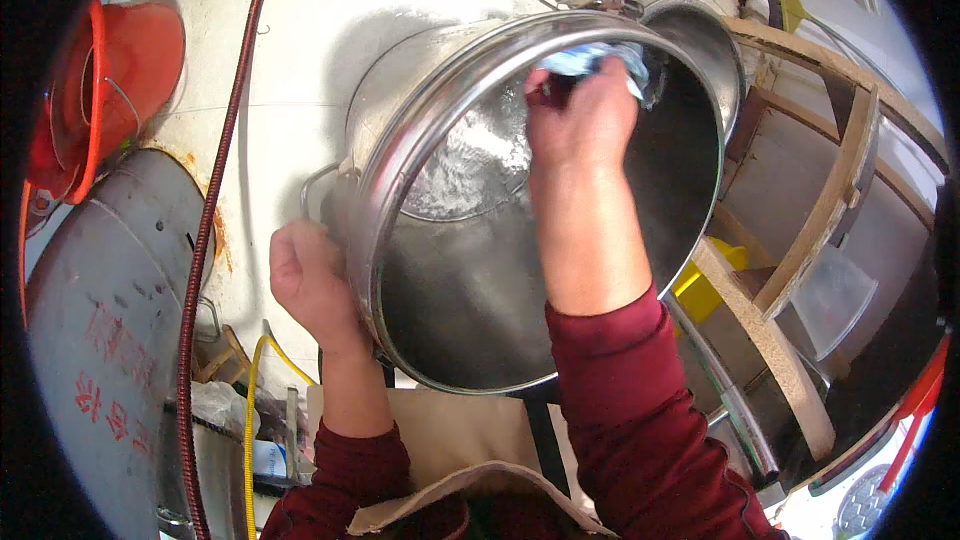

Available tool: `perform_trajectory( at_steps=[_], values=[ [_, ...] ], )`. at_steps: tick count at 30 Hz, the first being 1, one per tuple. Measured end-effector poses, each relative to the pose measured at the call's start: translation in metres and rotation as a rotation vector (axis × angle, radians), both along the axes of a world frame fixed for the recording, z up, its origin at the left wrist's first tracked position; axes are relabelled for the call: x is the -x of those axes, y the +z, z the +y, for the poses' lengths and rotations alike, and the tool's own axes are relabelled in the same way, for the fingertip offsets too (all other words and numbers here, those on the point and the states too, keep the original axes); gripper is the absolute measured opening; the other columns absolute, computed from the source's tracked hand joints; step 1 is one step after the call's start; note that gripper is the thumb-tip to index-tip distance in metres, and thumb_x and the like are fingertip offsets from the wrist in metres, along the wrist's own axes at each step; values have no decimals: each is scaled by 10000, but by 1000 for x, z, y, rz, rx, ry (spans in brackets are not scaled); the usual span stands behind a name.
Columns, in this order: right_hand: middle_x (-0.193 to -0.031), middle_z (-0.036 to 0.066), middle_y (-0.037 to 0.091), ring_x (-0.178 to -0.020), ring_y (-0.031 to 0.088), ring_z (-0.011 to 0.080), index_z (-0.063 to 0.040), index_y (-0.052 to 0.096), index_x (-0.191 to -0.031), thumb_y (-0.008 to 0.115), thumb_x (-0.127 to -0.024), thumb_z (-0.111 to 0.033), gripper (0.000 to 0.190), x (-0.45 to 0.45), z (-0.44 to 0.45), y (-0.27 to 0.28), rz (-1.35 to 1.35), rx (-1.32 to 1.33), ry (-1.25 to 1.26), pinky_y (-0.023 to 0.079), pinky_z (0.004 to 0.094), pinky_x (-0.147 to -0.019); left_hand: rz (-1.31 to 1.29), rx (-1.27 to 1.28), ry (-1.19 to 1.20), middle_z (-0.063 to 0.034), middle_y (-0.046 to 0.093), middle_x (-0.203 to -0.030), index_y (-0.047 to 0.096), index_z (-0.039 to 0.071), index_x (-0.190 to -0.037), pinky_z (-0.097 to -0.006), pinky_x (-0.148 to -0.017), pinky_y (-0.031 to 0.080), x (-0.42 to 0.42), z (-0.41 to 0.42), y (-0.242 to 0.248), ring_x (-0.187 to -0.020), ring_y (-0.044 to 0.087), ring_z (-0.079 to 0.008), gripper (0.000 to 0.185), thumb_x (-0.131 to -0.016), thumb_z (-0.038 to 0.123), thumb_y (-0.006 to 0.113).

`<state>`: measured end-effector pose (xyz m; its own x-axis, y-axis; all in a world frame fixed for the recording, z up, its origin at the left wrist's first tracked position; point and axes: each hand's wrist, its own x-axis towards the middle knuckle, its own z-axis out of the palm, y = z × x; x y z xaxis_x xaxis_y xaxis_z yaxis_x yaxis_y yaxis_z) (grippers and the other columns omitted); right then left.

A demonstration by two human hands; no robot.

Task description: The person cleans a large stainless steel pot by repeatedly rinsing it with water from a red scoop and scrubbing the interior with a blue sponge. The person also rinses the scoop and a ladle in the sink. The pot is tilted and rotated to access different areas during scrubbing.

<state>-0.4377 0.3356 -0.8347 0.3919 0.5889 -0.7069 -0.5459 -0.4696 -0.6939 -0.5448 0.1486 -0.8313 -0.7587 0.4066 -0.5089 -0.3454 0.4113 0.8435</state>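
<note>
A large stainless steel drum (465,285) leans tilted before me, its round open mouth facing me. My right hand (581,116) is inside the mouth, holding a crumpled light-blue cloth (577,58) against the upper inner wall. Some blur covers its fingers. At the drum's left side my left hand (307,270) is closed in a fist around a wire side handle (306,191), whose upper bend shows above the knuckles. Wet-looking bright glare covers part of the drum's inner bottom (472,165).
A dark red ribbed hose (217,187) runs down the left, past a grey cylinder (105,300) bearing red writing. Orange buckets (142,60) stand at upper left. To the right are a wooden frame (821,202), a yellow container (705,281) and a metal tube (731,397). A yellow hose (251,420) lies lower left.
</note>
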Motion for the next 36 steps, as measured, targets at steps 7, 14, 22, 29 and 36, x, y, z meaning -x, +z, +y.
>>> perform_trajectory(
  at_steps=[7, 14, 22, 29, 36],
  values=[
    [-983, 221, 541, -932, 521, 371, 23, 499, -1010, 503, -843, -204, 281, -29, -172, 20, -441, -135, 1750, 429, 418, -789, -14, 56, 23, 62, 399, -636, 475, 59, -737, -179, -509, 292, 1, -1, -2, -568, 345, -25, 171, -891, 129, 498],
    [-1083, 135, 528, -968, 527, 262, -28, 549, -1041, 515, -777, -145, 290, -154, -77, -29, -1797, -233, 2552, 454, 437, -785, 60, 93, -2, 69, 357, -570, 497, 50, -748, -188, -450, 217, 1, -5, -8, -505, 286, -18, 217, -915, 187, 509],
    [-1351, 91, 370, -1234, 351, 258, -104, 478, -1160, 403, -866, -153, 308, -139, -23, -203, -1847, -475, 2429, 274, 422, -1005, 57, 145, 10, 31, 418, -594, 501, 33, -743, -199, -443, 264, 0, -5, -2, -503, 341, -41, 193, -893, 155, 498],
    [-1323, 161, 424, -1227, 379, 336, -108, 469, -1269, 517, -857, -352, 482, -108, -197, -230, -605, 545, 2747, 303, 512, -991, 57, 18, 28, 27, 423, -616, 466, 49, -733, -189, -458, 280, -4, -6, -9, -516, 359, -44, 176, -893, 112, 502],
    [-1222, 232, 397, -1145, 389, 395, -10, 335, -1271, 486, -886, -331, 524, -49, -222, -9, -66, -244, 1390, 269, 423, -1018, -50, 5, 62, 53, 408, -627, 481, 52, -768, -179, -488, 291, -6, -6, -5, -553, 363, -23, 194, -915, 177, 490]
  ],
)
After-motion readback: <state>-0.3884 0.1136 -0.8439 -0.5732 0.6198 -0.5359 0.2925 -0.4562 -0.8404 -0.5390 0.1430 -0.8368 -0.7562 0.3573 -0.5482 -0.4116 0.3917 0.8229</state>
